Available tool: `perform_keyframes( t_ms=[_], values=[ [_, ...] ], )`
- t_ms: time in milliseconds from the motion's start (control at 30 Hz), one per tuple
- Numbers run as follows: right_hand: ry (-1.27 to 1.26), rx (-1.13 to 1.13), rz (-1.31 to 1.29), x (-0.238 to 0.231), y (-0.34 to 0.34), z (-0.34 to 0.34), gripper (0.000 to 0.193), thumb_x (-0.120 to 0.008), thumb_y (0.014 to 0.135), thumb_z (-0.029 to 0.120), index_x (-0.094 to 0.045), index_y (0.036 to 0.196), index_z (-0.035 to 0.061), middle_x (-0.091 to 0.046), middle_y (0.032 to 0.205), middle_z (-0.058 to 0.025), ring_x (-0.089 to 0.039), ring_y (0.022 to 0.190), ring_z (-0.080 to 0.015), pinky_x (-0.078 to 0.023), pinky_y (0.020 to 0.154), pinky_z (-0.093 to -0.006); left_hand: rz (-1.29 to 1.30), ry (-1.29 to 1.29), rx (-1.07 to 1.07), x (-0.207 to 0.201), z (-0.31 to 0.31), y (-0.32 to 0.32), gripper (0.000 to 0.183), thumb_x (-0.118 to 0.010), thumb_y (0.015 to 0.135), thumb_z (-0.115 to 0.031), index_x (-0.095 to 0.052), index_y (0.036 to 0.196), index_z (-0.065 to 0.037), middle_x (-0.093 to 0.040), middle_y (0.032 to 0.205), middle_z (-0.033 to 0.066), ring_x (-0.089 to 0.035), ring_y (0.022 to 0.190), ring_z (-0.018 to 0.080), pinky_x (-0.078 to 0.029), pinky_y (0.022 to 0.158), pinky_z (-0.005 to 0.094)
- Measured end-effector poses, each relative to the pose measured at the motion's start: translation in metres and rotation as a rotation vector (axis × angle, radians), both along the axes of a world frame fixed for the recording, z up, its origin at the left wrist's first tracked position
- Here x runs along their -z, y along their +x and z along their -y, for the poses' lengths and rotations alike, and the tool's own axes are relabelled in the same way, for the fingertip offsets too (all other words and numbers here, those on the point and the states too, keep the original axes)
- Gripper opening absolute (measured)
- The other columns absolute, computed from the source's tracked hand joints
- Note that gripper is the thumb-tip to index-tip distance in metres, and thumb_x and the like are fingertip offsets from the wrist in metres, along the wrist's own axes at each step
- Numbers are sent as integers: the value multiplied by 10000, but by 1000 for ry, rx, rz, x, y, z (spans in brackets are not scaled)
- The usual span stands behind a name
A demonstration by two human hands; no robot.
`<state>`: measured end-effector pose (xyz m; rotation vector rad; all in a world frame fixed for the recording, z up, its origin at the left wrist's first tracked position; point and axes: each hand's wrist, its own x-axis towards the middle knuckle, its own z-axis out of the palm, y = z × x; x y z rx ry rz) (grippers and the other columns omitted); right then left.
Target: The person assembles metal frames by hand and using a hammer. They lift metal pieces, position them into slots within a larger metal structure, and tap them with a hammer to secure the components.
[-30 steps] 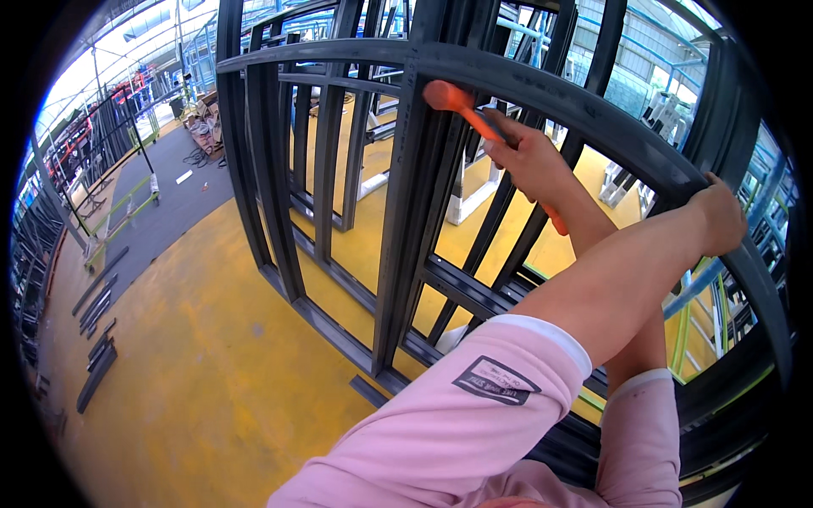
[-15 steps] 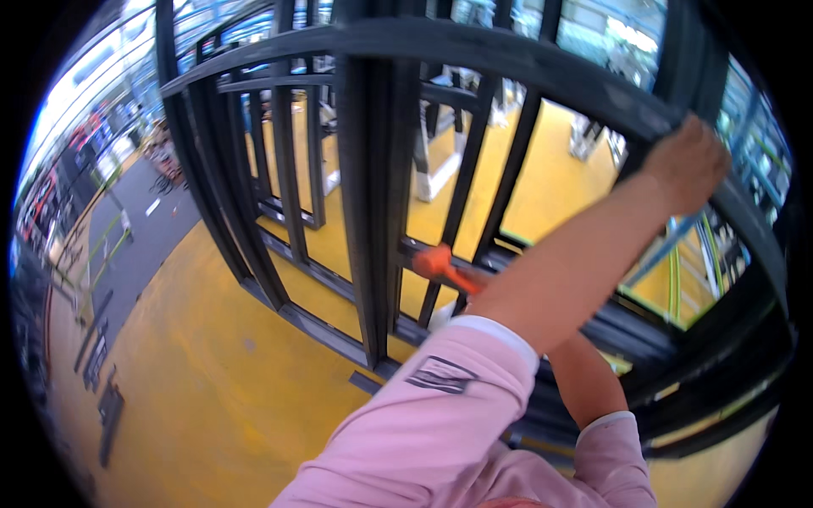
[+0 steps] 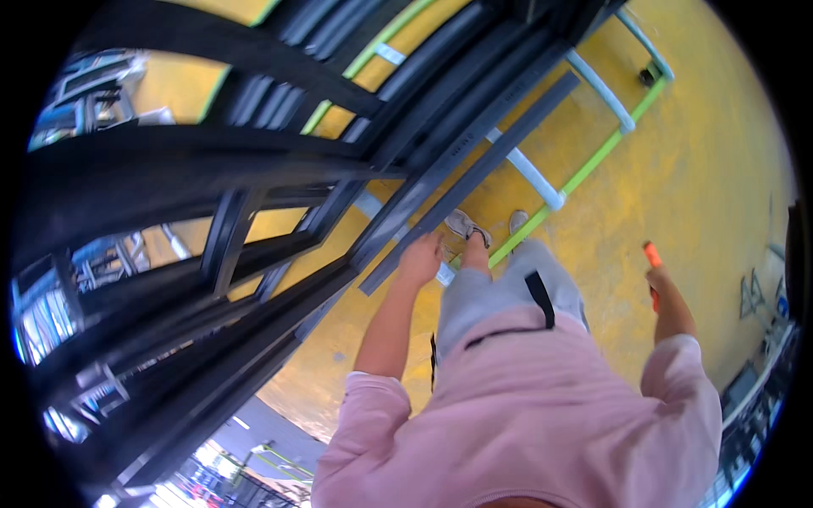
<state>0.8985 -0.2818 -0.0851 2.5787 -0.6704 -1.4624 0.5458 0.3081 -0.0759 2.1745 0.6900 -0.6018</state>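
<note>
Orange tool (image 3: 651, 256) clamped in right hand (image 3: 659, 278); left hand (image 3: 421, 259), grip unclear, near grey bar (image 3: 474, 182): likely carrying; next move needs careful footing.

this place looks like a workshop, or a factory hall, of metalwork. large dark frames (image 3: 169, 158) stand close together, a low green rack (image 3: 593, 162) with pale crossbars (image 3: 533, 178) is beside them, the yellow floor (image 3: 703, 152) is worn and stained, and the right hand (image 3: 659, 277) holds an orange tool (image 3: 651, 254).
</note>
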Motion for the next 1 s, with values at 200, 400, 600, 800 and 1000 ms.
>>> perform_keyframes(
  t_ms=[200,400,600,800,1000],
  values=[
    [-213,375,-28,-47,-111,157,153,-590,888,121,-555,1009,33,-492,621,-78,-497,431,-226,-443,361,-420,-222,5,-43,219,75,58,725,-732,853,-273,-407,1446,-11,-488,1425,255,-472,1322,420,-428,1077,492],
    [-27,365,-483,48,-209,98,355,-638,871,211,-638,1164,9,-623,759,-109,-601,573,-236,-497,493,-426,-482,400,72,384,56,141,825,-791,806,-322,-374,1450,-17,-474,1439,223,-490,1326,371,-420,1081,512],
    [280,155,-264,106,-202,145,360,-647,881,230,-677,1134,-24,-719,929,-157,-685,727,-238,-563,646,-377,-274,19,232,349,82,195,449,-782,759,-242,-561,1091,-35,-670,1112,215,-644,1063,400,-529,887,476],
    [345,437,14,82,-103,-7,240,-631,899,199,-584,1048,17,-519,664,-56,-518,483,-180,-464,409,-382,-36,62,110,129,80,162,399,-711,780,-266,-598,1093,-46,-673,1070,228,-648,982,424,-528,846,519],
    [860,393,138,20,-34,-126,265,-705,904,262,-560,1025,77,-515,654,-31,-494,467,-168,-445,401,-358,572,255,-396,-128,50,184,570,-784,819,-193,-576,1330,-53,-705,1120,178,-702,1041,304,-544,894,375]
  ],
)
